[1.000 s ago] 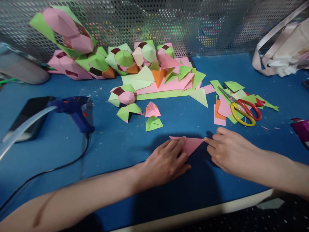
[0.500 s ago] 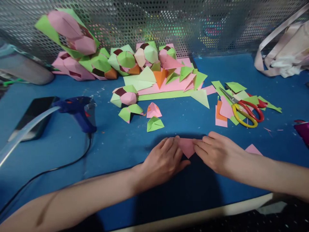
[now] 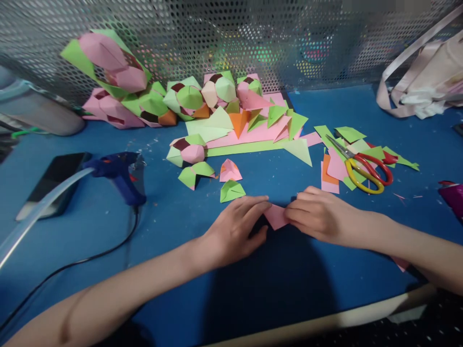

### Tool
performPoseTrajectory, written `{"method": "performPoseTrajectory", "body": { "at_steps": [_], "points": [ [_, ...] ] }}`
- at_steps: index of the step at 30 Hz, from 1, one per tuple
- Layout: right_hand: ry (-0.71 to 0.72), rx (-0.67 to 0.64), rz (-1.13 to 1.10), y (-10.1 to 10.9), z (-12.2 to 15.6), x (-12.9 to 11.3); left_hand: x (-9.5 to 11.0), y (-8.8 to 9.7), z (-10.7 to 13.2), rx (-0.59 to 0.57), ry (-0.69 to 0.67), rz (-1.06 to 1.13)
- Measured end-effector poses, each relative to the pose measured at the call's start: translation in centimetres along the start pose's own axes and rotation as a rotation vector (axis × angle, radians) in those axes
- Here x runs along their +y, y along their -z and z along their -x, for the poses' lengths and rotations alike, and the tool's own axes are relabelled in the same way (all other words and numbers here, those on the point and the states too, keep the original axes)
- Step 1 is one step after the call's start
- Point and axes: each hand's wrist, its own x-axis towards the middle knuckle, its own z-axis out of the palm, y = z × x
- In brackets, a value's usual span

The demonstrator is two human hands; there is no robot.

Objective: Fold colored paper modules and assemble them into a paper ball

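While both hands work low over the blue table [image 3: 173, 221], the pink paper [image 3: 277, 218] lies between them, near the front edge, one corner pointing toward the person. The left hand [image 3: 238, 229] rests on its left side, fingers laid close together over the edge and the thumb spread well away from them. The right hand [image 3: 316, 214] has its fingers bunched and curled, tips touching the paper's right side — whether they pinch it or only press it down, one cannot tell.

Just beyond the left hand sits a green fold [image 3: 232, 192], with a pink fold [image 3: 230, 171] behind it. Past the right hand, the scissors [image 3: 365, 171] lie on coloured scraps [image 3: 336, 164], their red and yellow handles toward the person. Off to the left are a blue glue gun [image 3: 123, 180] and a phone [image 3: 50, 183]; folded paper balls [image 3: 190, 99] line the perforated screen [image 3: 347, 43] at the back.
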Motion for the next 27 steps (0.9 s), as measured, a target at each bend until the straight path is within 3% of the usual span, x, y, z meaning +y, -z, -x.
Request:
{"method": "performPoseTrajectory", "body": {
  "at_steps": [10, 15, 17, 21, 24, 27],
  "points": [
    [-0.104, 0.417, -0.136, 0.0, -0.9, 0.7, 0.8, 0.6, -1.6, 0.050, 0.085, 0.253],
    [-0.165, 0.650, -0.177, -0.3, -1.1, 0.3, 0.9, 0.8, -2.2, 0.119, 0.390, 0.496],
    [-0.225, 0.655, -0.306, -0.5, -1.1, -0.1, 0.8, 0.6, -2.2, 0.187, 0.466, 0.535],
    [-0.471, 0.467, -0.757, -1.1, -1.6, -0.7, 0.9, -0.2, -2.0, 0.262, 0.464, 0.647],
    [-0.638, 0.404, -1.064, -1.5, -2.2, -0.9, 1.3, -0.5, -1.7, 0.212, 0.452, 0.667],
    [-0.678, 0.440, -1.237, -1.7, -2.8, -0.9, 1.7, -0.4, -1.6, 0.162, 0.443, 0.644]
  ]
}}
